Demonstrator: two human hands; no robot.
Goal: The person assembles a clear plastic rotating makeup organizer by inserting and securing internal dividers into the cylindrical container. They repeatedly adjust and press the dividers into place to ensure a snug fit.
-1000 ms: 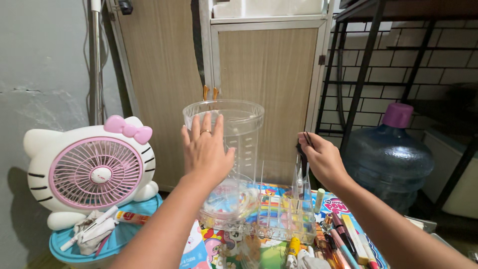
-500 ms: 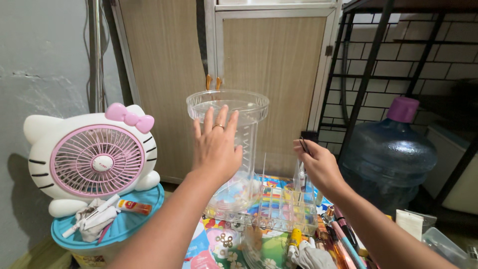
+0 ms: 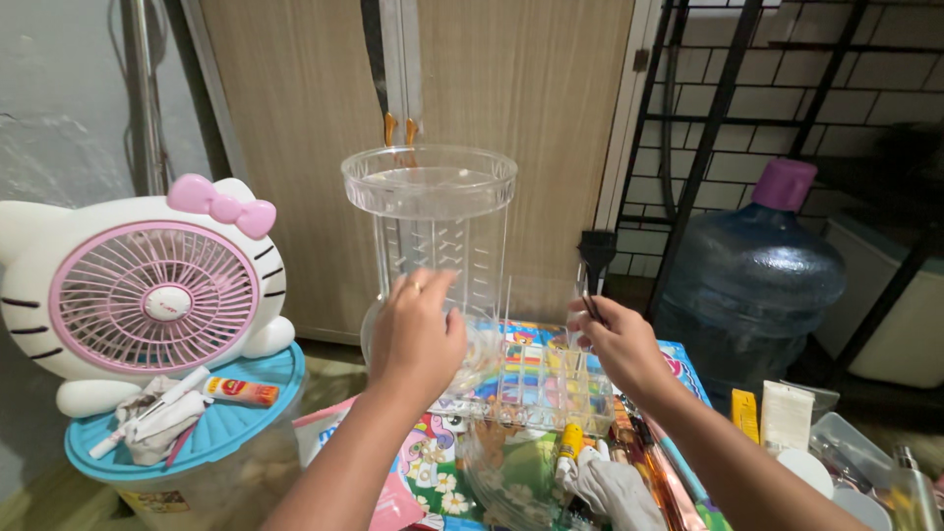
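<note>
Wood-grain doors behind ribbed clear plastic cylinder (image 3: 430, 231), left hand (image 3: 418, 339).

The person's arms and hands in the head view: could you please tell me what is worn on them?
Both forearms are bare, with no sleeves, gloves, watch or bracelet in sight. The left hand wears a thin ring on one finger. The right hand shows no jewellery that I can make out.

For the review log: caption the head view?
Left hand touches a clear organizer; right hand holds a black brush.
</note>
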